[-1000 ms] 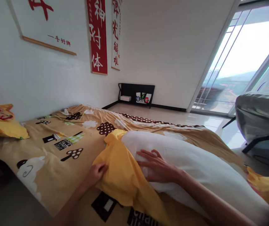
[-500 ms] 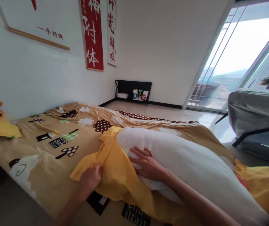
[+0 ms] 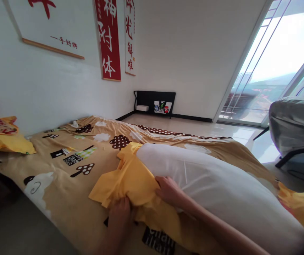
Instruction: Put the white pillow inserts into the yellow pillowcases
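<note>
Inspection at the bed: a white pillow (image 3: 221, 184) lies lengthwise on the patterned bedspread (image 3: 66, 177), with most of its surface bare. A yellow pillowcase (image 3: 130, 179) is bunched in folds around its left end. The left hand (image 3: 120, 212) is closed on the lower gathered edge of the pillowcase, knuckles up, at the near side of the bed. The right hand (image 3: 169, 191) rests on the pillow just where cloth meets filling. Its fingertips are hidden under the yellow fold, so it cannot be told whether it pinches the cloth or only presses the pillow down. More yellow cloth (image 3: 300, 209) shows beneath the pillow at the right edge of the view, and whether it is the same piece cannot be told. Judgement: the step in hand is working the mouth of the pillowcase at the pillow's end, one hand drawing cloth while the other steadies the filling. It stands at an early or middle stage, since the cloth covers only that end. The next move calls for a firm hold on both sides of the opening and an even pull along the pillow's length. The pillow must be held against sliding on the bedspread, and the bunched folds need freeing first. Also noted: a second yellow pillow (image 3: 5, 143) at the left, red wall scrolls (image 3: 110, 39) and a grey chair (image 3: 295, 124), all well apart from the hands.
</note>
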Motion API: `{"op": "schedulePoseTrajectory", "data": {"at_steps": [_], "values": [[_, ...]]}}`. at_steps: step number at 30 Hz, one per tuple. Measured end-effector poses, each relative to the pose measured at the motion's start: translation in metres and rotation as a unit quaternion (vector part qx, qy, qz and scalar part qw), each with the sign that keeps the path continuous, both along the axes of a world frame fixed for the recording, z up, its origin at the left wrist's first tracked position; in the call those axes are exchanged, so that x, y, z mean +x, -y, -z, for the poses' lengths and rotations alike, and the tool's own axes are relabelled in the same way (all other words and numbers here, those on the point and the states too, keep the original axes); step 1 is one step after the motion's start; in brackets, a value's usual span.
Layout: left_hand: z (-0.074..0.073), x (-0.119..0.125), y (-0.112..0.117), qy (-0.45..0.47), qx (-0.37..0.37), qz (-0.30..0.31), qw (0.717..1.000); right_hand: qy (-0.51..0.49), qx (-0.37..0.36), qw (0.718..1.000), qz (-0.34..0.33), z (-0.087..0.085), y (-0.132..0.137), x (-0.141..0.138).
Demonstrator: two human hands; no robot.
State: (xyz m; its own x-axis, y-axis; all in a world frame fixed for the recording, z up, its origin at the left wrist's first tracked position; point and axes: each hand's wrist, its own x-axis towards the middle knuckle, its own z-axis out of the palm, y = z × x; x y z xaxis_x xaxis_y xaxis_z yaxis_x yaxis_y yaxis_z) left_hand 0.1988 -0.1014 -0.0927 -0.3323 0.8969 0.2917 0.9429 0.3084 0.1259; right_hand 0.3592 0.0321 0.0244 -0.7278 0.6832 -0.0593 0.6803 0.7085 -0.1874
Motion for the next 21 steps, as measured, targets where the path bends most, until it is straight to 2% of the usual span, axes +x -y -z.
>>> {"op": "schedulePoseTrajectory", "data": {"at_steps": [3,5,8,10,14,17,19,21], "values": [[0.005,-0.010,-0.007,-0.061,0.079,0.058,0.993,-0.027,0.106,0.994,-0.025,-0.012,0.004,0.012],[0.006,-0.014,-0.005,-0.082,0.133,0.099,0.983,-0.073,0.190,0.973,-0.110,-0.011,0.013,0.018],[0.001,-0.011,0.003,-0.058,0.178,0.135,0.973,-0.107,0.220,0.934,-0.261,0.003,0.025,0.017],[-0.002,-0.005,0.006,-0.013,0.185,0.139,0.973,-0.103,0.216,0.923,-0.302,0.018,0.027,0.012],[-0.002,0.014,0.003,0.083,0.185,0.127,0.971,-0.101,0.247,0.907,-0.325,0.047,0.015,0.001],[-0.008,0.029,-0.005,0.147,0.181,0.128,0.964,-0.138,0.282,0.888,-0.336,0.059,0.005,-0.010],[-0.022,0.036,-0.012,0.206,0.194,0.121,0.951,-0.201,0.262,0.892,-0.308,0.058,0.003,-0.021],[-0.036,0.041,-0.018,0.268,0.220,0.110,0.931,-0.309,0.213,0.897,-0.233,0.055,0.003,-0.032]]}}
